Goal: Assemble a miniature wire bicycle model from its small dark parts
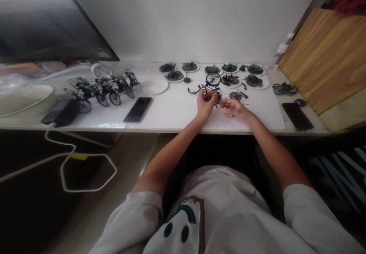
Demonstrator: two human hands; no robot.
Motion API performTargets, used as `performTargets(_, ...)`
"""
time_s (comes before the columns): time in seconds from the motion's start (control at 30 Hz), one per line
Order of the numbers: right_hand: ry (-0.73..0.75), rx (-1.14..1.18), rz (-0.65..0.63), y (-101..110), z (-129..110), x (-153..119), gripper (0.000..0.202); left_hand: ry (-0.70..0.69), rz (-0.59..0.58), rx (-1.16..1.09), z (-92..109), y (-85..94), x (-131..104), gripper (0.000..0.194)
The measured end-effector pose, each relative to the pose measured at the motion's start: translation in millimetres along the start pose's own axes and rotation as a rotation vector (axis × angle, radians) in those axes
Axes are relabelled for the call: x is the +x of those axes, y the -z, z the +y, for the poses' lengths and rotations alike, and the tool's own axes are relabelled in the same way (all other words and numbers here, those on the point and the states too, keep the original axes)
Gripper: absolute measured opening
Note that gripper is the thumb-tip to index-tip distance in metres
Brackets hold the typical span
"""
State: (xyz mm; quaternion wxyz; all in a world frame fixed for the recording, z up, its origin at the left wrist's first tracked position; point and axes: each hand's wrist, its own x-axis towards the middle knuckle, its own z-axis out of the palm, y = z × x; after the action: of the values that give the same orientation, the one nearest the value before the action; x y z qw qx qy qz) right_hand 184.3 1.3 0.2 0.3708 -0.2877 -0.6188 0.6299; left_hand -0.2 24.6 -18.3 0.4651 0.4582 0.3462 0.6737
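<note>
A small black model bicycle (213, 80), one spoked wheel pointing toward the wall, is held above the white sheet. My left hand (206, 103) is closed round its frame. My right hand (233, 108) is at the near end of the model, fingertips close together by the frame; whatever they pinch is too small to make out. Just right of the model lie a loose wheel (235, 95) and small dark parts (244, 94). A curved black part (194, 91) shows to the left of my left hand.
Several plates of dark parts (175, 75) stand along the wall. Bare plate (155, 87), phone (137, 109) and assembled model bicycles (110, 90) are on the left, near a black power adapter (61, 112). On the right are another phone (297, 116), dark parts (284, 88) and a wooden board (328, 56).
</note>
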Motion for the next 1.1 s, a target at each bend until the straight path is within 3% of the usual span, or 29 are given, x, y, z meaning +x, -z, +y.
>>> performTargets(0.57, 0.096, -0.008, 0.255, -5.7, -5.2, 1.5, 0.057, 0.095, -0.004, -0.044, 5.4, -2.5, -3.6, 0.043)
performTargets(0.73, 0.139, -0.125, 0.355, -4.5, 0.5, 4.7, 0.059, 0.098, -0.006, -0.043, 3.2, -2.1, -2.4, 0.045)
performTargets(1.1, 0.179, -0.383, 0.370, -3.1, 6.4, 7.2, 0.047, 0.080, -0.006, -0.006, 1.5, 0.1, -2.9, 0.042)
